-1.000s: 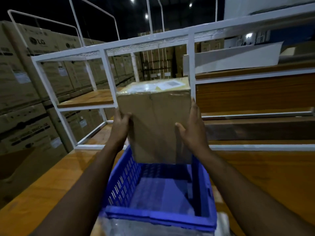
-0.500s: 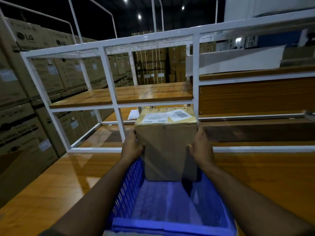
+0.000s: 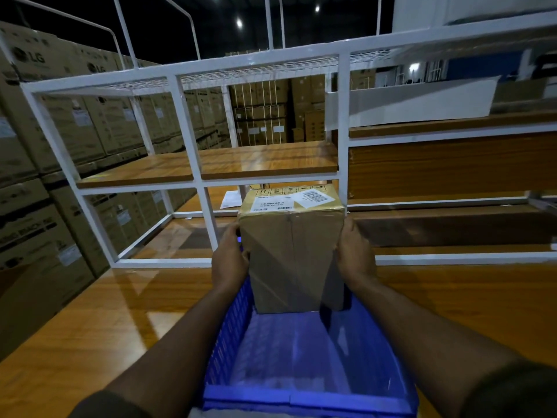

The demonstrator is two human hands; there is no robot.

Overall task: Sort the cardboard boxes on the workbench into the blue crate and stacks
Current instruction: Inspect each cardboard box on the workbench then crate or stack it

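Note:
A tall brown cardboard box (image 3: 291, 254) with white shipping labels on top stands upright at the far end of the blue crate (image 3: 232, 336), its lower part down inside the crate. My left hand (image 3: 229, 260) grips the box's left side. My right hand (image 3: 354, 256) grips its right side, fingers curled round the edge. The crate sits on the wooden workbench (image 3: 105, 321) right in front of me, and its floor nearer to me is bare.
A white metal shelf frame (image 3: 193, 164) with a wooden shelf (image 3: 241, 164) stands just behind the crate. A sheet of paper (image 3: 231, 200) lies under the shelf. Stacked large cartons (image 3: 54, 164) line the left side. Wooden panels (image 3: 452, 164) fill the right.
Both hands have lowered the box from above the crate down into its far end. The hands stay on its sides.

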